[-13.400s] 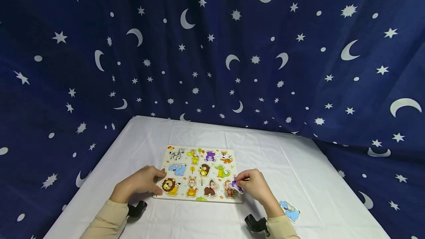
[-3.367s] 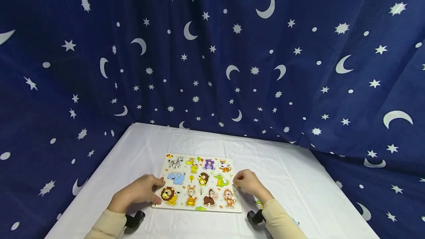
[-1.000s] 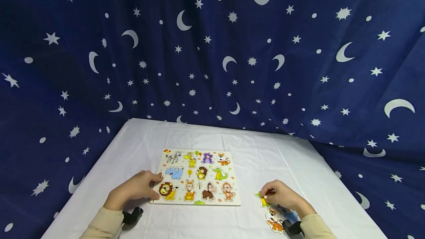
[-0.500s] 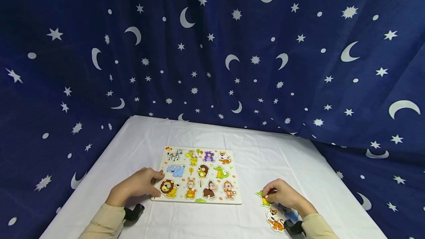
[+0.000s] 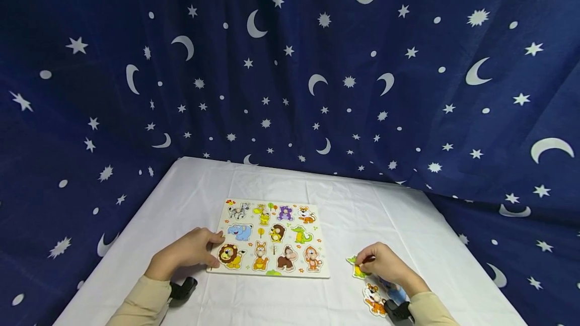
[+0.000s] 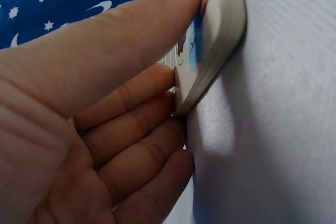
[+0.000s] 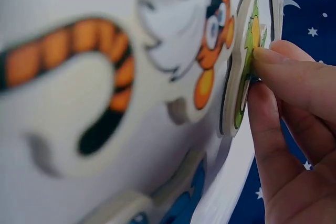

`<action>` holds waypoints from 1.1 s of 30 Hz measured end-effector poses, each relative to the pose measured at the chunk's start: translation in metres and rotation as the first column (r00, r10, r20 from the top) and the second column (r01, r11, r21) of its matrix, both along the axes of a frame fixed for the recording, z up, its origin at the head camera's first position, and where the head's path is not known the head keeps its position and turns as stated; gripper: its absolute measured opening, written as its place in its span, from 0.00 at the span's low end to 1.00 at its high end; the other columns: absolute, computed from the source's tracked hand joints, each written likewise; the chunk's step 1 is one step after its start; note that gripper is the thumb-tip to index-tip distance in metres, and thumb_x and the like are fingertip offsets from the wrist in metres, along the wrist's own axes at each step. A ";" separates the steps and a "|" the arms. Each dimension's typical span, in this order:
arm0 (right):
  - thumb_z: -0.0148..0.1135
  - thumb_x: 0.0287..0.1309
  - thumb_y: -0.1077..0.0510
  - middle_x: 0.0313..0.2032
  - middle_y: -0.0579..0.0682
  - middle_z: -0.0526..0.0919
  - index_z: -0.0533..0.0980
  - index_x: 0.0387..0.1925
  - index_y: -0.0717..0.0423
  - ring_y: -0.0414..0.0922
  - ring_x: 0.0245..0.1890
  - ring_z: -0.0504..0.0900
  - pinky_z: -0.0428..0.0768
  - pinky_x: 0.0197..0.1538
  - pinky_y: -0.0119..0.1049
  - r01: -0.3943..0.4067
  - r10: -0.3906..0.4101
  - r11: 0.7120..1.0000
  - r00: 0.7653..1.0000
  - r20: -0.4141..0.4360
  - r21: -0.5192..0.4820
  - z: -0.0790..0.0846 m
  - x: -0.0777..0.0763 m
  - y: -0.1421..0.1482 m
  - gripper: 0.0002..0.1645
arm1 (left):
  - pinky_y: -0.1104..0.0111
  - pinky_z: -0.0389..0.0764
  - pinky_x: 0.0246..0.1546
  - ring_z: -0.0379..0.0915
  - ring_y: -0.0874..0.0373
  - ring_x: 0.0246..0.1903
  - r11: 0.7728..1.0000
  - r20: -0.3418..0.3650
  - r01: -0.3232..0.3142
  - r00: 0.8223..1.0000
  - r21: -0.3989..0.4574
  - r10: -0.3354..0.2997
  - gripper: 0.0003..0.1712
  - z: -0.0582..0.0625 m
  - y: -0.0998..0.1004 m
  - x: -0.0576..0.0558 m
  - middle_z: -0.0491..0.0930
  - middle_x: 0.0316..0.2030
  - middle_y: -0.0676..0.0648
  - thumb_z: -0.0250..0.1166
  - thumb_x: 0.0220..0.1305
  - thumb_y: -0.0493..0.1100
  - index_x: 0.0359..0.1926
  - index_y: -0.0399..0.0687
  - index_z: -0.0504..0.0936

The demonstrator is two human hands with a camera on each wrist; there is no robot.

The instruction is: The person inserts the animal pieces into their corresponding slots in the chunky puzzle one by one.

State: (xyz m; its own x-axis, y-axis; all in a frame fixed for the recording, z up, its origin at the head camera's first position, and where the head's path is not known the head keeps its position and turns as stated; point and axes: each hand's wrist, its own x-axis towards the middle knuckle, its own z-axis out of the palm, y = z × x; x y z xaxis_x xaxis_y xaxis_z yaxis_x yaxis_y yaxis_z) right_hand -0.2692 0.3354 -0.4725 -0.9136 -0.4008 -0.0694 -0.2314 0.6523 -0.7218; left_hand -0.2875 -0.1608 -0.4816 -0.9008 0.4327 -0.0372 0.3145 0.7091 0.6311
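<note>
On the white table lies a wooden puzzle board [image 5: 249, 272] with colourful animals. My left hand [image 5: 190, 249] grips its near left corner. In the left wrist view the thumb lies on top of the board [image 6: 223, 30] and the fingers [image 6: 152, 150] bear against its edge. To the right of the board, my right hand [image 5: 384, 263] pinches a green crocodile puzzle piece [image 5: 355, 268] between thumb and fingers. The right wrist view shows the grip on the crocodile piece [image 7: 242, 77] from the side. Just below it lies a tiger puzzle piece [image 5: 374, 300].
A blue puzzle piece [image 5: 397, 294] is partly hidden beneath the right wrist, with a bit of purple beside it. Black wrist devices [image 5: 183, 290] sit under both forearms. A dark blue curtain [image 5: 290, 64] with moons and stars hangs behind the table [image 5: 353, 195].
The right hand left the board's right edge and went to the crocodile piece, which has just shifted slightly up and left. Tiger and crocodile pieces now lie at right. Left hand stays.
</note>
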 end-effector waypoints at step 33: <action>0.61 0.41 0.72 0.27 0.58 0.82 0.80 0.25 0.64 0.38 0.25 0.76 0.75 0.26 0.26 0.031 -0.031 1.000 0.997 -0.064 -0.004 0.013 0.000 -0.030 0.06 | 0.52 0.64 0.56 0.64 0.43 0.56 1.000 -0.010 -0.022 1.000 -0.012 0.022 0.35 0.002 0.001 0.002 0.73 0.54 0.45 0.75 0.30 0.47 0.47 0.43 0.79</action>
State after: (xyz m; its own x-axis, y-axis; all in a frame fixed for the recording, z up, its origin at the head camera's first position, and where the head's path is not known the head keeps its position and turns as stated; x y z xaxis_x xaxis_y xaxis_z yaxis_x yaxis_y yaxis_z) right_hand -0.2696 0.3058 -0.4597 -0.9281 -0.3723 -0.0095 -0.2566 0.6579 -0.7081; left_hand -0.2856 -0.1594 -0.4800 -0.9102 0.4127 -0.0337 0.3049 0.7232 0.6197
